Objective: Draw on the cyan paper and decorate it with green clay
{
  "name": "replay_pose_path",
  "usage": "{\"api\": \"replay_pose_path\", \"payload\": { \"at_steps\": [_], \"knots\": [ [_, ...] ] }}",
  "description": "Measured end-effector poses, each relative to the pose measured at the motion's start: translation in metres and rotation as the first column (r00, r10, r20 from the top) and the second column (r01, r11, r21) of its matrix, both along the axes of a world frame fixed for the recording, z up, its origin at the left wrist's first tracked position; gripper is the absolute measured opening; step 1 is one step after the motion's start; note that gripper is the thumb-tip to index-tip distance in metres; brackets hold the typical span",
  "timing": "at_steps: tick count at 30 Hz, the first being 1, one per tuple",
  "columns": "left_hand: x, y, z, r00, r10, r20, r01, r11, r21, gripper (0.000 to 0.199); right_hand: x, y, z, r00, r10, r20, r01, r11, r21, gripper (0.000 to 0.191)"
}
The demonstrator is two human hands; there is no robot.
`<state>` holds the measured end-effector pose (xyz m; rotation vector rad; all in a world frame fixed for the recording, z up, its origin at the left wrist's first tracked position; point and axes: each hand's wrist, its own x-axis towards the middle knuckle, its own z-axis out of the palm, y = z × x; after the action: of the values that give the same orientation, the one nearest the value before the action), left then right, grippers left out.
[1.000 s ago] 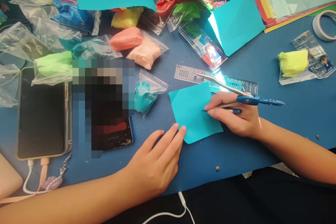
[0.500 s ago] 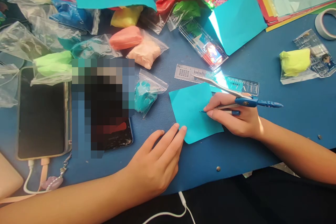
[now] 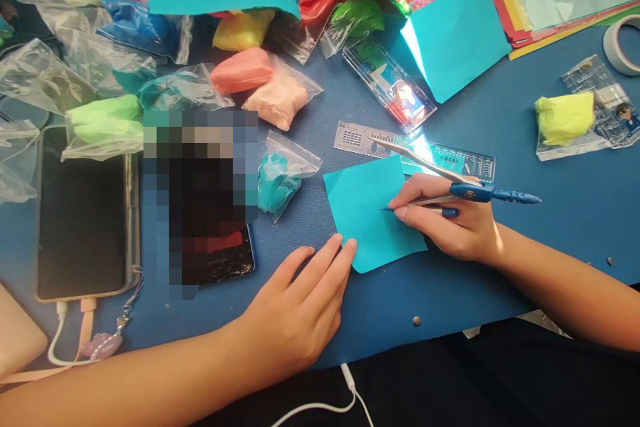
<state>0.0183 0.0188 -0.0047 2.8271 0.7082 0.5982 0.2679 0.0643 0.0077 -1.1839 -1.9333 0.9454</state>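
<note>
Your right hand (image 3: 450, 230) pinches the compass (image 3: 470, 193), writing tip at the turquoise sheet (image 3: 367, 230) just right of frame centre, while your left hand (image 3: 303, 313), fingers loosely spread, rests fingertips at the sheet's lower-left edge, clear ruler (image 3: 354, 138) higher in frame on the counter (image 3: 373, 310).

No legible text, even on ruler (image 3: 447, 159)

Right fingers (image 3: 416, 189) around compass (image 3: 471, 193), left fingers (image 3: 323, 264) at edge of turquoise paper (image 3: 366, 210)
</note>
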Motion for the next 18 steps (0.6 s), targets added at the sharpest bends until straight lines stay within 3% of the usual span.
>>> {"api": "replay_pose_path", "payload": {
  "at_steps": [3, 18],
  "knots": [
    [0.0006, 0.0012, 0.0005, 1.0, -0.001, -0.003, 0.001, 1.0, 0.003, 0.027, 0.0007, 0.0016, 0.0009, 0.999, 0.046, -0.009, -0.046, 0.999, -0.015, 0.016],
    [0.0005, 0.0003, 0.0004, 1.0, -0.012, -0.005, 0.012, 1.0, -0.011, 0.027, -0.0001, -0.0001, -0.0015, 1.0, -0.005, -0.021, 0.004, 1.0, -0.021, 0.015]
  ]
}}
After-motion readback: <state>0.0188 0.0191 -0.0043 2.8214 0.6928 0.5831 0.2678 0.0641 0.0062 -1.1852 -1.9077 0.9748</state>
